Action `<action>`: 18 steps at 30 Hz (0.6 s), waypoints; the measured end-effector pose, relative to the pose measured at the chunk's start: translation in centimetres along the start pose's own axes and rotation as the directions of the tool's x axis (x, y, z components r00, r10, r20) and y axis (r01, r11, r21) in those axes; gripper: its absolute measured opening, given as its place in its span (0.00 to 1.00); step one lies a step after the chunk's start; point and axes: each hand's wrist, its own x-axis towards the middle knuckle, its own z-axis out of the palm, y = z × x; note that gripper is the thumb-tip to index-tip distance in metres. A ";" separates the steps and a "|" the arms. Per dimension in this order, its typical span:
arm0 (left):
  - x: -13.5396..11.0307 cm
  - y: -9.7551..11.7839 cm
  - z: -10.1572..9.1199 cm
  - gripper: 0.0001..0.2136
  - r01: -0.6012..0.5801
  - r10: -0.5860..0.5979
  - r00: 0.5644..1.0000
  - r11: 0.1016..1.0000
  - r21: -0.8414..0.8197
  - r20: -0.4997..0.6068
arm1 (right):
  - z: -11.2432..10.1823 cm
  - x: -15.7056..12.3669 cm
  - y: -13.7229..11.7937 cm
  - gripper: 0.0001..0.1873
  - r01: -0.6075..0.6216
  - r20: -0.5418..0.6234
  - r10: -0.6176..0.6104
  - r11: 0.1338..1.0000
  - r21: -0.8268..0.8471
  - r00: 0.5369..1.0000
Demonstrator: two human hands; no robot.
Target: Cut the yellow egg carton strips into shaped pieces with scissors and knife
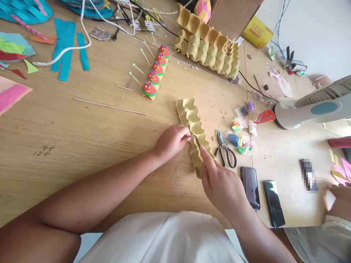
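A yellowish strip of egg carton (196,128) lies on the wooden table before me, its row of cups facing up. My left hand (173,141) grips its left edge, thumb and fingers pressed together on the cardboard. In my right hand (223,182) is a knife with a narrow dark blade (196,141); the forefinger stretches along it and the tip rests on the carton between cups. The knife's handle is hidden in my palm. Black-handled scissors (225,150) lie just right of the carton.
A painted red-and-green egg-carton caterpillar (155,71) stands farther back, near a larger egg carton (208,44). Bags of coloured clay (238,140), two phones (250,188) and a white fan (309,106) are to the right. Another person's hand (341,199) shows at the right edge.
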 end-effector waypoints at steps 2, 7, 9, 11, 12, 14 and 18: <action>0.0 0.0 0.0 0.08 -0.001 0.001 1.000 1.000 0.001 -0.001 | 0.0 0.0 0.0 0.30 0.002 0.006 -0.002 1.000 -0.005 1.000; -0.1 0.0 0.0 0.08 -0.003 0.003 1.000 1.000 0.010 0.001 | -0.1 0.6 -0.2 0.30 -0.005 0.042 0.007 0.999 -0.039 0.999; -0.1 0.0 0.0 0.08 -0.005 0.005 1.000 1.000 0.013 0.001 | -0.3 0.9 -0.4 0.31 -0.018 0.069 0.023 0.997 -0.075 0.997; -0.1 0.0 0.0 0.08 -0.005 0.005 1.000 1.000 0.010 0.004 | -0.5 1.0 -0.7 0.32 -0.025 0.106 0.038 0.993 -0.115 0.994; -0.1 -0.1 0.0 0.08 -0.003 0.003 1.000 1.000 0.007 0.006 | -0.7 1.0 -0.8 0.32 -0.027 0.126 0.044 0.991 -0.134 0.991; -0.1 -0.1 0.0 0.08 0.000 0.000 1.000 1.000 0.005 0.006 | -0.9 1.2 -1.0 0.33 -0.025 0.162 0.051 0.986 -0.164 0.985; -0.1 0.0 0.0 0.08 -0.003 0.003 1.000 1.000 0.017 0.003 | -1.1 1.8 -1.3 0.35 -0.032 0.164 0.064 0.981 -0.190 0.984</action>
